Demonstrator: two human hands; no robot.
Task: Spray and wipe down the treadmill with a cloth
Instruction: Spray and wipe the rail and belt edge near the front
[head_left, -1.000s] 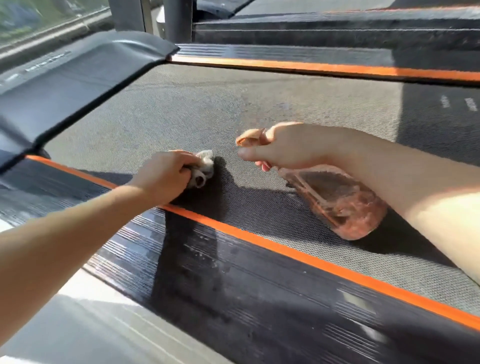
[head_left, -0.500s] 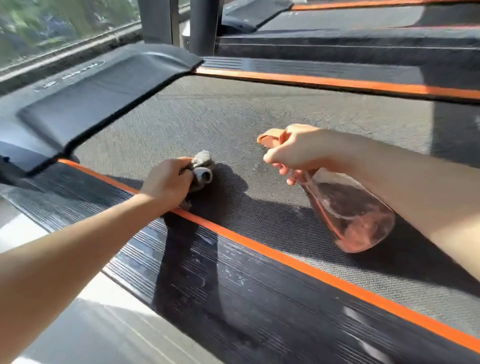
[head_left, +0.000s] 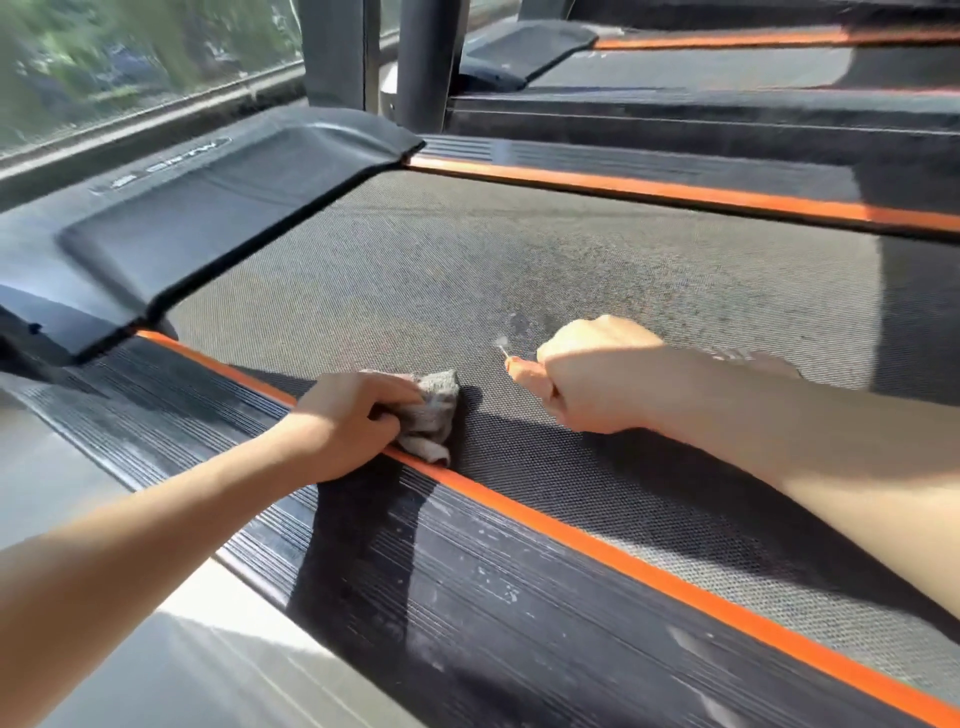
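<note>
Gym floor by a window; treadmill belt (head_left: 441, 270) in sun, second machine behind.

Left to right: motor cover (head_left: 218, 208), pale lettering too blurred to read. Left hand (head_left: 348, 421) clamped on grey cloth (head_left: 434, 410), pressed where belt meets orange strip (head_left: 597, 540). Right hand (head_left: 597, 374) fisted round spray bottle; only its orange nozzle (head_left: 519, 366) shows, body hidden. Risk: nozzle aims toward the cover, so mist may land there; a wet belt could turn slippery.
</note>
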